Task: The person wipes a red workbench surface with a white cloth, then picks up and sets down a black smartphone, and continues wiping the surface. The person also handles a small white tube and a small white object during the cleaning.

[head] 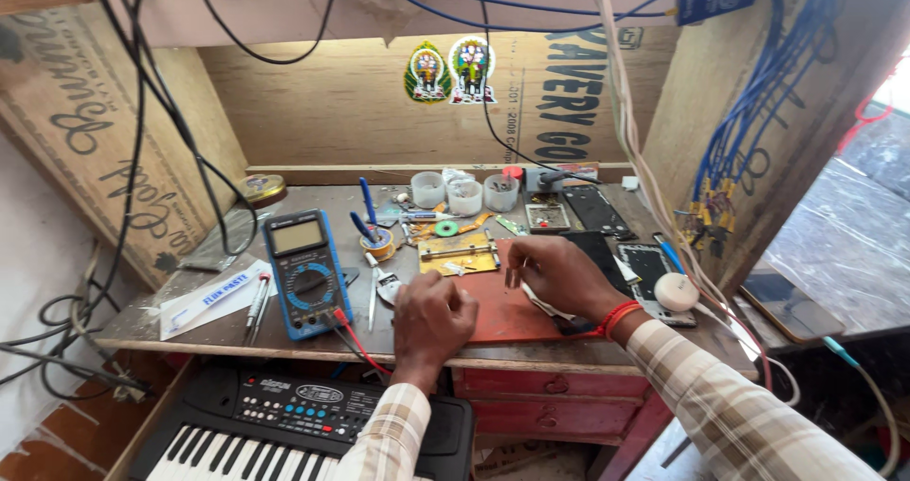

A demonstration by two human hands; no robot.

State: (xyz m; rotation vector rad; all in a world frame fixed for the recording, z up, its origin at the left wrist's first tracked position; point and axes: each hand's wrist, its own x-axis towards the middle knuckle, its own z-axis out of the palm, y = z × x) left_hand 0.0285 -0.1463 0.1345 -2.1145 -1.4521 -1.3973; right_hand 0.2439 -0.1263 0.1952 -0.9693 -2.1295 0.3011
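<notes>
A person's left hand (432, 318) rests curled in a loose fist at the near-left edge of a red work mat (507, 312), holding nothing that can be seen. The right hand (561, 274) lies across the mat's far side, fingers pinched near the mat's upper edge; whether they grip a small part cannot be told. Something white shows under the right palm. Just beyond the mat sits a yellow circuit board holder (459, 253), the piece nearest both hands. Left of the mat lie tweezers (373, 296) and a blue multimeter (305, 271) with its red lead running toward the mat. Right of the mat sit opened phones (647, 263); behind it, three small plastic cups (464, 193). The work appears to be at a fine handling stage at the board; any further move would call for steady fingertips and a small tool.
</notes>
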